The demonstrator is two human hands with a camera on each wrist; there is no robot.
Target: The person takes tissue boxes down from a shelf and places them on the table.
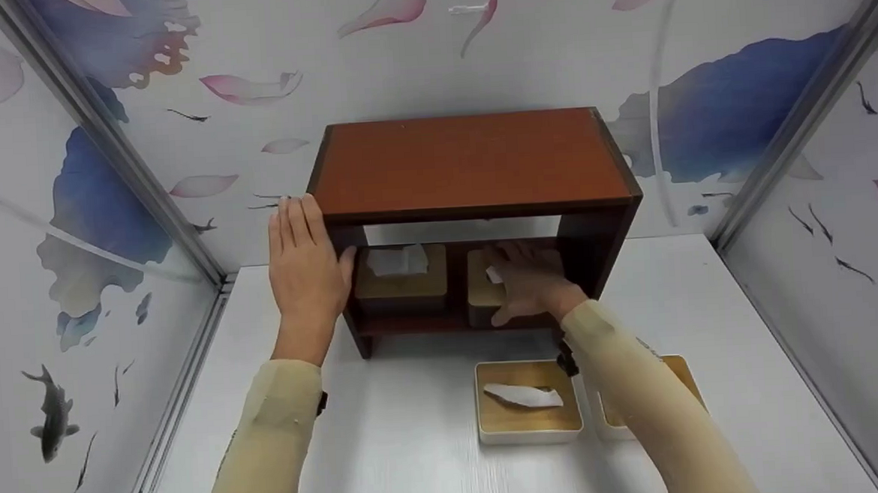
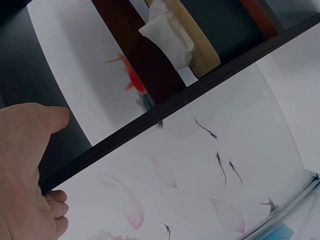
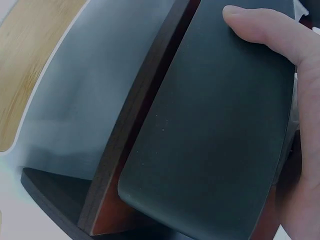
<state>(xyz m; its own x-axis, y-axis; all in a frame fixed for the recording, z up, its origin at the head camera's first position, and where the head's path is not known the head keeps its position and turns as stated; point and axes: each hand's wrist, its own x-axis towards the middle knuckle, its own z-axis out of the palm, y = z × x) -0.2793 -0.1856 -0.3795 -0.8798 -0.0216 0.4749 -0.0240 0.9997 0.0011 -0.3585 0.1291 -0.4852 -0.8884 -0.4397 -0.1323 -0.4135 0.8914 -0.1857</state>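
Observation:
A small reddish-brown wooden shelf [image 1: 472, 162] stands on the white table with two dark tissue boxes on its board. My left hand [image 1: 306, 272] holds the shelf's left side panel, fingers along the outside and thumb on the inner side, as the left wrist view [image 2: 22, 165] also shows. Tissue sticks out of the left tissue box [image 1: 403, 286], which has a wooden lid. Over the right tissue box [image 3: 210, 115] my right hand [image 1: 531, 279] grips, thumb against its dark front and fingers across the lid. The right hand's fingertips are hidden in the right wrist view.
In front of the shelf sits a white-rimmed wooden-bottomed tray [image 1: 531, 435] with a folded white tissue [image 1: 523, 395] in it. A second such tray [image 1: 682, 373] is partly covered by my right forearm. Printed panels [image 1: 429, 67] enclose the table behind and at both sides.

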